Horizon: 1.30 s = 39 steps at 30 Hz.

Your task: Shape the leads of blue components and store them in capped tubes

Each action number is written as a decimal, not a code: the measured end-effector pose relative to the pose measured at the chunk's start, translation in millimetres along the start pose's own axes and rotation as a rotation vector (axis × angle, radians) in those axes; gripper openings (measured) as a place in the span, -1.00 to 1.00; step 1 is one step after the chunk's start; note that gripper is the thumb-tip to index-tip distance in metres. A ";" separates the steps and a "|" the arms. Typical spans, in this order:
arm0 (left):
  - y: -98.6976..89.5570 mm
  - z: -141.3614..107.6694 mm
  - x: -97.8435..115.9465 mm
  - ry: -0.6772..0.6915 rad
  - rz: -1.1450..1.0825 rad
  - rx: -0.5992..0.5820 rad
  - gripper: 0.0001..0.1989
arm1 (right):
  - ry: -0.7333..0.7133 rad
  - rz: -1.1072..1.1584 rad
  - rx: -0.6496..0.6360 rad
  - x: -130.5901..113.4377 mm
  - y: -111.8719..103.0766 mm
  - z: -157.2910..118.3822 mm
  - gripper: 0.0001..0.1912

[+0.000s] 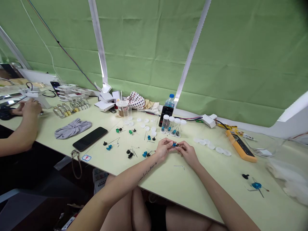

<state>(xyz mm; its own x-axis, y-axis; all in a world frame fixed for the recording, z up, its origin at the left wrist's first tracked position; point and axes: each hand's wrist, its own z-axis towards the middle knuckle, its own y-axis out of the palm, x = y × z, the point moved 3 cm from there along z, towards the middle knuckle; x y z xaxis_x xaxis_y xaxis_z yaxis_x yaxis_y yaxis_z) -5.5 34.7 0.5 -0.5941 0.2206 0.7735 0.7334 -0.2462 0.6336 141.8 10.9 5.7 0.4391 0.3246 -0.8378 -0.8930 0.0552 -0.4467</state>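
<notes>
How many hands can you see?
4: the person's left hand and right hand in the middle, and a co-worker's nearer hand and farther hand at the far left.

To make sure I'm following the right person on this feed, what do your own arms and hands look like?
The left hand and right hand are ungloved, and both arms are bare, with no sleeves. The left forearm carries a thin dark tattoo like a line of script; the right forearm shows no marking.
</notes>
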 end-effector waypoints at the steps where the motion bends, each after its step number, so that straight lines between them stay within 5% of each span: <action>1: 0.2 -0.3 0.2 -0.001 0.001 0.000 -0.71 | 0.002 0.006 -0.001 -0.4 -0.1 -0.1 -0.68; 39: -2.7 4.0 -3.1 0.006 -0.034 -0.018 -0.69 | -0.010 0.011 0.006 -4.2 0.7 1.0 -0.58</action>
<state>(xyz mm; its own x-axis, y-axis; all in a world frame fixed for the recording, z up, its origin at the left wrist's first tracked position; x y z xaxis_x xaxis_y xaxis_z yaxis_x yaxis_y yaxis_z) -4.4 38.5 -3.6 -0.6203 0.2239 0.7517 0.7068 -0.2558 0.6595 139.2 10.5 9.2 0.4285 0.3347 -0.8393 -0.8982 0.0568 -0.4359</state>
